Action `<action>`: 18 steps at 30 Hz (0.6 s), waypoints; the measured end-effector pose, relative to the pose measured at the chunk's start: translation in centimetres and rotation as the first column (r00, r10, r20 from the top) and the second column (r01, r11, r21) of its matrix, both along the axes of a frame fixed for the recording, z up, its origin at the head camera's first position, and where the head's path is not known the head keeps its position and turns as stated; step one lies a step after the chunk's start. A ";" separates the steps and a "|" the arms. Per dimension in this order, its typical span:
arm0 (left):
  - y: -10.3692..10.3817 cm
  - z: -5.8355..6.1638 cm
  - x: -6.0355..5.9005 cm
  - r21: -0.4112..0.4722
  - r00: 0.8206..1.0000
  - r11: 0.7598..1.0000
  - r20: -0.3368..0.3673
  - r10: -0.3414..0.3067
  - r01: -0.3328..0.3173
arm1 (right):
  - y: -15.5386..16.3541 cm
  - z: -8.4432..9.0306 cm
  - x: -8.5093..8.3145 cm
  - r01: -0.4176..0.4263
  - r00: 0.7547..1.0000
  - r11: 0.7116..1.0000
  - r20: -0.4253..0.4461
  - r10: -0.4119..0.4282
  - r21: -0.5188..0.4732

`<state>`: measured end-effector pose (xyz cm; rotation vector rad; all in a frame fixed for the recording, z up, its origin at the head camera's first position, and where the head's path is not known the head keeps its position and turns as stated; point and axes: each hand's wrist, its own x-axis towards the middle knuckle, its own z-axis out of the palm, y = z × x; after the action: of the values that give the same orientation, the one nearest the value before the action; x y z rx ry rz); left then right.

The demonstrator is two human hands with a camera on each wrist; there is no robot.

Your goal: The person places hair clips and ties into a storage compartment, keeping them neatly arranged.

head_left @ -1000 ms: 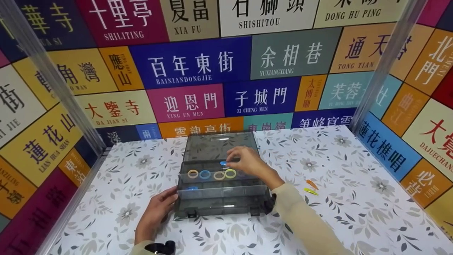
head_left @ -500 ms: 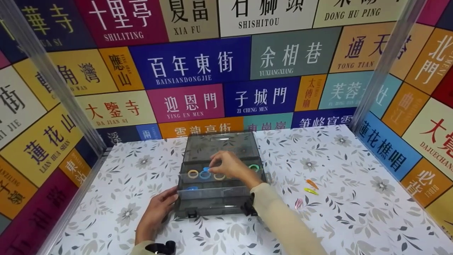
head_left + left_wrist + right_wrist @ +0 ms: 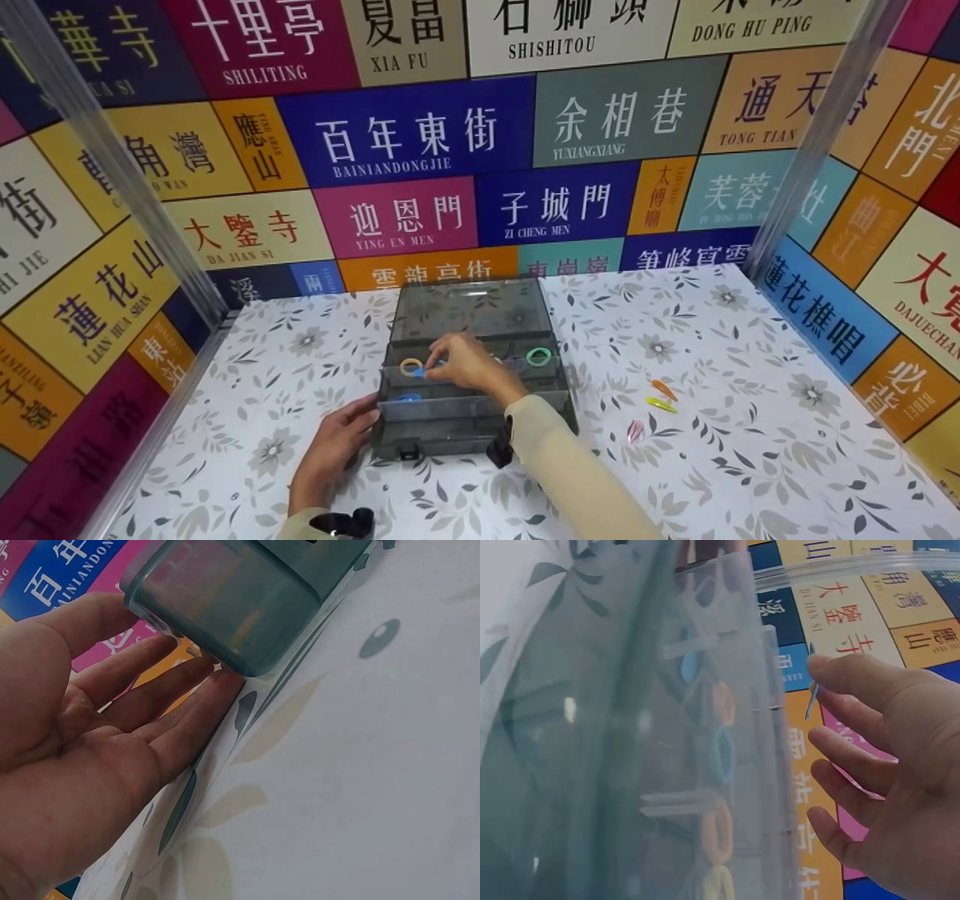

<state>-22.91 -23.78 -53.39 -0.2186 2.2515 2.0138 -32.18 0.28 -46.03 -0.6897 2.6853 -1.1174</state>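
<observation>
A smoky see-through organizer box point(image 3: 442, 447) stands on the table, its lid point(image 3: 472, 311) tipped open at the back. My right hand point(image 3: 469, 365) pinches a thin blue hair clip point(image 3: 812, 690) between thumb and forefinger, over the left part of the box's back row. Small ring hair ties lie in that row, among them a peach one point(image 3: 403, 367) and a green one point(image 3: 538, 349); my hand hides others. Another blue clip point(image 3: 409, 397) lies in a front-left compartment. My left hand point(image 3: 112, 720) has its fingers extended, fingertips against the box's left side.
Right of the box on the patterned tablecloth lie an orange clip point(image 3: 663, 389), a yellow-green clip point(image 3: 661, 405) and a pink-and-white clip point(image 3: 636, 430). Clear corner posts and sign-covered walls enclose the table at the back and sides.
My right hand has moved left and lower across the box with the blue clip. The green hair tie and pink-and-white clip have come out from behind that arm. My left hand stays put.
</observation>
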 end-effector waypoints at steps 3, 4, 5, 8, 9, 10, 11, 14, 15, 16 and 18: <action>0.0 -0.1 0.0 -0.001 1.000 1.000 0.009 0.002 -0.002 | -0.2 -0.5 0.0 0.015 1.000 1.000 0.000 -0.015 0.011; 0.0 -0.1 -0.1 -0.001 1.000 1.000 0.013 0.003 -0.003 | -0.3 -0.7 -0.1 0.012 1.000 1.000 -0.004 -0.012 0.017; 0.0 -0.1 -0.1 -0.001 1.000 1.000 0.016 0.006 -0.006 | -0.4 -0.8 -0.1 0.006 1.000 1.000 -0.006 -0.006 0.024; -0.1 -0.2 -0.1 -0.004 1.000 1.000 0.017 0.013 -0.013 | -0.7 -1.2 -0.3 -0.019 0.999 0.998 -0.035 0.021 0.055; -0.1 -0.2 -0.1 -0.005 1.000 1.000 0.017 0.017 -0.016 | -0.8 -1.3 -0.4 -0.026 0.999 0.998 -0.046 0.029 0.064; -0.1 -0.2 -0.1 -0.007 1.000 1.000 0.017 0.019 -0.019 | -0.9 -1.4 -0.4 -0.032 0.998 0.997 -0.053 0.036 0.070; -0.1 -0.2 -0.1 -0.008 1.000 1.000 0.016 0.022 -0.022 | -1.0 -1.4 -0.5 -0.032 0.998 0.997 -0.060 0.037 0.076; 0.0 -0.2 -0.2 -0.004 0.999 1.000 0.017 0.027 -0.027 | -1.1 -1.7 -0.5 -0.027 0.997 0.995 -0.065 0.033 0.094; 0.0 -0.2 -0.2 0.000 0.999 1.000 0.017 0.030 -0.030 | -1.1 -1.7 -0.5 -0.028 0.997 0.995 -0.064 0.034 0.099; 0.1 -0.2 -0.2 0.002 0.999 0.999 0.019 0.034 -0.034 | -1.1 -1.8 -0.5 -0.030 0.998 0.994 -0.060 0.036 0.103; 0.1 -0.3 -0.3 0.003 0.999 0.999 0.019 0.037 -0.037 | -1.2 -2.0 -0.5 -0.030 0.998 0.992 -0.057 0.037 0.124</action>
<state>-23.25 -23.71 -53.69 -0.2801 2.2496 2.0245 -32.71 -0.89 -48.04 -0.7549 2.7530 -0.9288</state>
